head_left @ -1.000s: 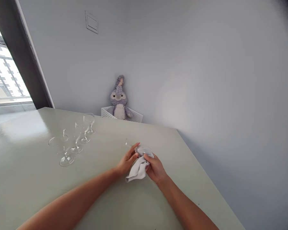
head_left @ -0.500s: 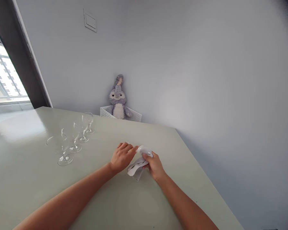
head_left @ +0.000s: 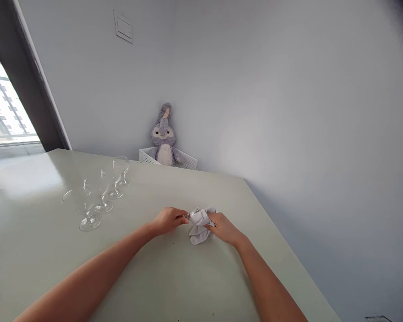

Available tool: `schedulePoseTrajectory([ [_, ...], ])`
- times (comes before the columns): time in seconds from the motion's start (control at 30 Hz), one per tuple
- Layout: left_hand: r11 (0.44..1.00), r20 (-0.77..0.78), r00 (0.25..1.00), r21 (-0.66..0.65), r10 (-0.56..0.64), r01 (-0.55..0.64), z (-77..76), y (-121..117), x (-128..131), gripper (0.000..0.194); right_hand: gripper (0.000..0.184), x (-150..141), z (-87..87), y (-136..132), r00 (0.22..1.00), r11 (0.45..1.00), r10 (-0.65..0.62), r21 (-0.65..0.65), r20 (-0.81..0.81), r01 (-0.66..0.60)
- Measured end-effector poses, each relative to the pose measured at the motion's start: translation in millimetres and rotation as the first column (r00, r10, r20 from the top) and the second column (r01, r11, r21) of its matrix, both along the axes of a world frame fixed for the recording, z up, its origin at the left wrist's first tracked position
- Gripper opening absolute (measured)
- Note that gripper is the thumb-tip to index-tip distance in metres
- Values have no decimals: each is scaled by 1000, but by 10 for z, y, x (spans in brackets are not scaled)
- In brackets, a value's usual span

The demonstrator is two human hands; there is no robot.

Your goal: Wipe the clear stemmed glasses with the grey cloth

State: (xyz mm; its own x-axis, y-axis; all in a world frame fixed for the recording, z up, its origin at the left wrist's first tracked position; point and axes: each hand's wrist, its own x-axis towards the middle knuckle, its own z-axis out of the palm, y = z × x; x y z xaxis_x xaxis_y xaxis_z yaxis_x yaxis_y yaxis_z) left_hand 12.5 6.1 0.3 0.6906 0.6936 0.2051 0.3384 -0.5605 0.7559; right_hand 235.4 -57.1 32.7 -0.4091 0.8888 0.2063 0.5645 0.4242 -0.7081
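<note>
A stemmed glass [head_left: 187,216] lies sideways between my hands, mostly hidden by a light grey-white cloth [head_left: 199,232]. My left hand [head_left: 169,220] pinches the glass around its stem, fingers closed. From the other side, my right hand [head_left: 224,228] grips the cloth, which is bunched over the bowl and hangs down below it. Whether the right fingers reach inside the bowl is hidden. To the left, several clear stemmed glasses stand upright in a slanting row, the nearest glass [head_left: 90,222] at the front and the farthest glass [head_left: 123,182] toward the back.
The pale, glossy table [head_left: 147,277] runs to a far edge and a right edge near the walls. Behind it, a plush rabbit [head_left: 164,143] sits in a white perforated basket [head_left: 190,163]. A light switch [head_left: 123,27] is on the wall; a window is at left.
My left hand has gone from the glass's bowl end to its stem, turning over on the way. The right hand has wrapped the cloth further over the bowl. The view has shifted slightly.
</note>
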Motion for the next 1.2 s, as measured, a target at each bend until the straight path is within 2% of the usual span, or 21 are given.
schedulePoseTrajectory([
  [0.07, 960, 33, 996, -266, -80, 86, 20, -12, 11, 48, 20, 83, 9, 41, 998, 998, -13, 69, 56, 9],
  [0.13, 876, 109, 990, -464, -94, 134, 29, -4, 10, 47, 25, 172, -21, 96, 997, 989, -62, 136, 55, 54],
  [0.2, 818, 190, 982, -565, -1, 110, 21, 21, 1, 46, 30, 253, -74, 147, 985, 959, -174, 228, -6, 170],
  [0.27, 785, 234, 962, -618, 144, 32, 4, 54, -8, 46, 35, 287, -119, 172, 941, 883, -328, 325, -87, 338],
  [0.33, 770, 237, 939, -636, 251, -45, -18, 78, -6, 47, 37, 236, -138, 155, 910, 820, -401, 399, -108, 409],
  [0.37, 779, 225, 933, -622, 279, -83, -30, 82, 1, 48, 38, 175, -136, 130, 921, 822, -383, 430, -68, 373],
  [0.4, 811, 200, 938, -572, 282, -122, -42, 77, 14, 47, 41, 95, -129, 97, 945, 842, -328, 454, 1, 292],
  [0.5, 934, 61, 968, -284, 244, -217, -78, 14, 78, 39, 50, -189, -99, -10, 967, 879, -102, 476, 235, -23],
  [0.57, 964, -8, 971, -123, 238, -238, -96, -60, 129, 32, 46, -329, -87, -51, 958, 874, -54, 478, 282, -91],
  [0.6, 966, -15, 970, -90, 242, -242, -102, -100, 152, 28, 42, -365, -84, -57, 961, 874, -67, 480, 270, -73],
  [0.67, 975, -20, 975, -19, 220, -220, -108, -176, 187, 23, 34, -366, -84, -40, 974, 889, -143, 454, 176, 49],
  [0.73, 983, -43, 987, 110, 154, -149, -112, -237, 208, 22, 28, -295, -96, 6, 976, 921, -218, 333, 5, 203],
  [0.77, 978, -56, 991, 177, 122, -110, -117, -260, 217, 22, 28, -247, -108, 35, 964, 940, -248, 216, -100, 264],
  [0.83, 960, -72, 993, 271, 92, -69, -137, -291, 236, 24, 31, -162, -147, 101, 884, 949, -313, -87, -347, 302],
  [0.9, 953, -64, 989, 282, 132, -109, -169, -306, 262, 28, 32, -125, -203, 167, 690, 905, -414, -352, -594, 239],
  [0.93, 950, -58, 984, 276, 167, -144, -186, -309, 277, 29, 31, -131, -232, 197, 552, 877, -469, -437, -690, 199],
  [1.0, 942, -35, 972, 258, 231, -215, -217, -310, 304, 31, 28, -183, -281, 245, 279, 840, -540, -526, -794, 130],
  [1.03, 938, -15, 966, 246, 257, -245, -228, -310, 315, 31, 26, -223, -299, 261, 175, 833, -553, -544, -814, 104],
  [1.07, 934, 7, 961, 232, 278, -272, -236, -311, 323, 30, 24, -268, -313, 270, 103, 833, -554, -548, -826, 80],
  [1.13, 925, 56, 945, 195, 321, -326, -240, -313, 334, 27, 21, -369, -332, 266, 46, 844, -536, -535, -843, 43],
  [1.2, 910, 96, 923, 157, 373, -384, -234, -311, 340, 22, 17, -478, -352, 230, 80, 859, -511, -511, -856, 26],
])
